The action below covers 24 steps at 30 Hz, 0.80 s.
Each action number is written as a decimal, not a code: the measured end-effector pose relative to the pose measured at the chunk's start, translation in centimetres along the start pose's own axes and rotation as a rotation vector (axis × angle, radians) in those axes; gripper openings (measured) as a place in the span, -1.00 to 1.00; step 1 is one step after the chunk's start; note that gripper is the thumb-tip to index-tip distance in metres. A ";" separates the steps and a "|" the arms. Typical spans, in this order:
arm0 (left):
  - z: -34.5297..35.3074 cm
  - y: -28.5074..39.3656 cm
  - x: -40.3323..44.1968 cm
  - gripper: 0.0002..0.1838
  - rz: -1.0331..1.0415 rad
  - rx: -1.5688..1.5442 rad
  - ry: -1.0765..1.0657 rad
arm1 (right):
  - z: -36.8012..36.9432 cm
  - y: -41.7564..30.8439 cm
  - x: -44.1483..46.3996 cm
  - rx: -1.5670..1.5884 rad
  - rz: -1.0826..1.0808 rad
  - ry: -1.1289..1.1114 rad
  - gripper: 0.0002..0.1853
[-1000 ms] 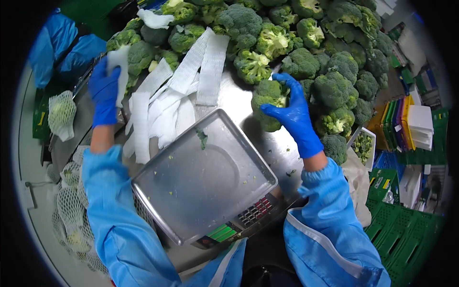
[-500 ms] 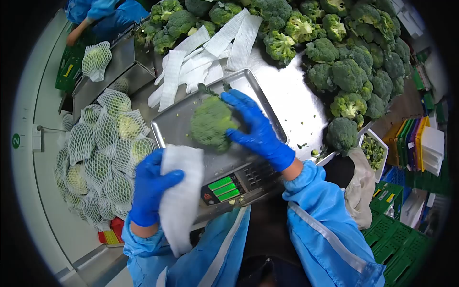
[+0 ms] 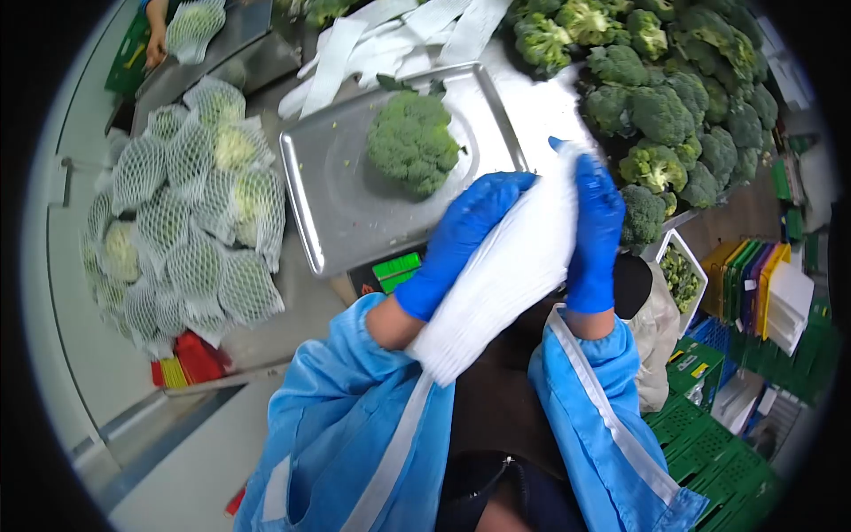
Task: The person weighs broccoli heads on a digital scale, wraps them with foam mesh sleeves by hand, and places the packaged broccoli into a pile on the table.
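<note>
A white foam net sleeve (image 3: 510,266) slants between my gloved hands, in front of my body. My left hand (image 3: 465,239) closes on it from the left, its fingertips partly hidden behind the sleeve. My right hand (image 3: 596,230) grips the upper end from the right, with a fingertip showing past the sleeve's edge. Beyond my left hand, one broccoli head (image 3: 412,144) lies on the steel tray (image 3: 310,226) of a scale, touched by neither hand. Part of the scale's green display (image 3: 396,271) shows beside my left wrist.
Netted broccoli heads (image 3: 191,213) are heaped on the left. Bare broccoli (image 3: 660,115) piles up at the upper right. Flat foam sleeves (image 3: 381,44) lie behind the tray. A co-worker's hand (image 3: 156,44) shows at top left. Green crates (image 3: 709,452) stand at lower right.
My right hand has left the broccoli and come back to grip the sleeve's upper end. My left hand has moved right with the sleeve. The view has shifted, and the broccoli stays on the tray.
</note>
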<state>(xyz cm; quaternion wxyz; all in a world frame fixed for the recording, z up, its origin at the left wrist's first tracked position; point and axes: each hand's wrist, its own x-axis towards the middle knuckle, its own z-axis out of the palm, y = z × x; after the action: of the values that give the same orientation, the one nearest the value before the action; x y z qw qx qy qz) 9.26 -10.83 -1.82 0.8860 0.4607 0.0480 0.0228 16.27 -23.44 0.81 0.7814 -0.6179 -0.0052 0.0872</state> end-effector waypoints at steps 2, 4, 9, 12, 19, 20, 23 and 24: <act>1.5 -1.5 -0.7 -0.52 -0.081 -0.062 0.046 | 0.1 -1.0 -0.6 -0.034 0.194 -0.131 -0.65; 2.1 -2.8 -1.4 -0.45 -0.055 0.079 0.106 | 2.1 -1.8 -1.4 -0.699 0.230 -0.038 -0.63; 1.1 -4.0 -1.1 -0.41 0.134 0.162 0.153 | 0.2 3.8 -2.1 -0.172 -0.112 -0.233 -0.64; 0.5 -2.2 -1.9 -0.44 0.084 0.105 0.150 | 0.8 3.4 -1.1 -0.096 -0.448 -0.123 -0.65; -3.9 4.0 -2.7 -0.73 -0.001 -0.662 0.419 | 1.9 1.8 -4.2 0.587 0.754 -0.548 -0.57; -4.9 5.5 -3.4 -0.72 -0.152 -0.646 0.359 | 1.7 3.0 -5.2 0.460 0.932 -0.439 -0.54; -8.1 2.4 -5.8 -0.62 -0.221 -0.603 0.048 | 2.1 1.5 -4.8 0.270 0.895 -0.744 -0.49; -7.8 1.7 -7.3 -0.61 -0.310 -0.478 0.183 | 1.9 1.1 -3.9 0.227 0.843 -0.736 -0.49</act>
<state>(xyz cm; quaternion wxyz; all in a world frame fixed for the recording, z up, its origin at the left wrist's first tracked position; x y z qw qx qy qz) 1.16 -4.12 -4.41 0.9543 0.2221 0.1905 -0.0606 12.10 -21.90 0.58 0.6874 -0.4076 -0.0208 0.6007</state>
